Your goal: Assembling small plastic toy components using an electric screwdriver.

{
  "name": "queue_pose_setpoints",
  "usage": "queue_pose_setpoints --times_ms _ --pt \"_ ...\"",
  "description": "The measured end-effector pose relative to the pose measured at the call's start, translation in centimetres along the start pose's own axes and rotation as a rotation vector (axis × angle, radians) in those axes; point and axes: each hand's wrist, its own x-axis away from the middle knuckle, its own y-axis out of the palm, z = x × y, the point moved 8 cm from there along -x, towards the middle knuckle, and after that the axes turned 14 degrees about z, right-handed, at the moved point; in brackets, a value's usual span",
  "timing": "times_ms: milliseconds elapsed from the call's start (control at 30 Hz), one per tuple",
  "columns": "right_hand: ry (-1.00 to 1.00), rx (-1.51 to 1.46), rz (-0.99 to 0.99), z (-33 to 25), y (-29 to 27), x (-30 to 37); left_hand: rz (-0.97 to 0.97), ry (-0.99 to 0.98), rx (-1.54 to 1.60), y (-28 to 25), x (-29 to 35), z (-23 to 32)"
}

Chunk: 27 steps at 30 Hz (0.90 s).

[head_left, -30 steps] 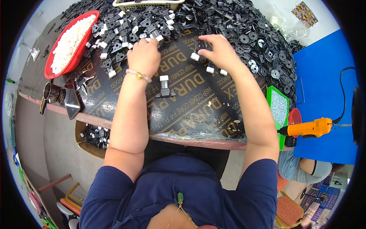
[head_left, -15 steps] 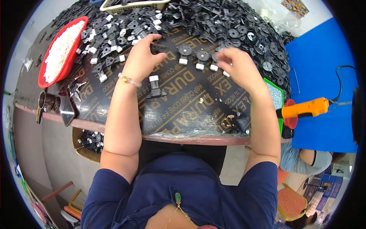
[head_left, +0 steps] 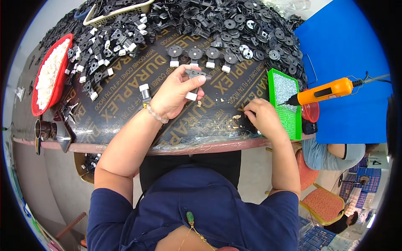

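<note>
Held part: a flat black plastic part with a white block on its near end, raised just in front of the middle of the dark surface.
Left hand: the left hand has its grip closed around that part, the thumb lying across the top and the white block showing below the thumb, on the palm side.
Right hand: the right hand is low at the near right of the surface, well apart from the held part, fingers curled inward; I cannot tell whether its grip has anything in it.
Row beyond the left hand: four black disc-topped parts side by side, white ends toward the person, near the held part.
Beside the left wrist: one loose black part with a white end, partly covered by the wrist.
Right side: a green tray of small silvery pieces, just beside the right hand; an orange power screwdriver has its dark tip over the tray, and a red bowl sits against the tray's far side.
Left side: a red basket of white pieces.
Far side: heaped black parts with white ends to the left, heaped black discs to the right.
</note>
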Motion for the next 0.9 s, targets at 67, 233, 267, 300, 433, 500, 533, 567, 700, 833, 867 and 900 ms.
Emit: queue_pose_setpoints --times_ms 67,233,267,300,433,500,533,567,700,833,867,900 --pt "-0.004 -0.015 0.033 -0.5 -0.4 -0.8 -0.048 -0.091 0.077 0.6 0.4 -0.1" --pt "0.171 -0.441 0.137 -3.3 -2.0 -4.7 -0.145 -0.049 -0.03 1.1 0.8 -0.9" --pt "0.168 -0.493 0.126 -3.9 -1.7 -5.4 -0.163 -0.079 -0.055 1.0 0.7 -1.4" --pt "0.16 -0.499 0.124 -4.5 -1.5 -6.1 -0.193 -0.06 -0.065 1.2 0.7 -1.5" --pt "0.06 -0.501 0.115 -7.1 -0.1 -8.5 -0.194 -0.042 -0.124 1.0 0.3 -1.6" --pt "0.006 -0.443 0.036 -8.1 0.8 -9.4 -0.191 -0.041 -0.136 0.9 0.2 -1.6" --pt "0.02 -0.473 -0.001 -7.6 1.8 -9.6 -0.191 -0.04 -0.127 0.8 0.2 -1.6" --pt "0.018 -0.475 -0.004 -7.5 1.7 -10.1 -0.191 -0.038 -0.118 0.8 0.2 -1.5" --pt "0.12 -0.355 0.275 -3.9 -1.3 -12.7 -0.147 -0.063 -0.072 0.5 0.2 -1.3" --pt "0.109 0.11 0.494 6.7 -2.5 -15.0 -0.085 -0.089 -0.051 0.5 -0.1 -1.1" --pt "0.176 0.156 0.441 9.7 -1.6 -15.2 -0.052 -0.098 -0.056 0.2 -0.2 -1.1" --pt "0.241 0.201 0.386 11.2 -0.9 -15.3 -0.056 -0.099 -0.057 0.1 -0.3 -1.2"
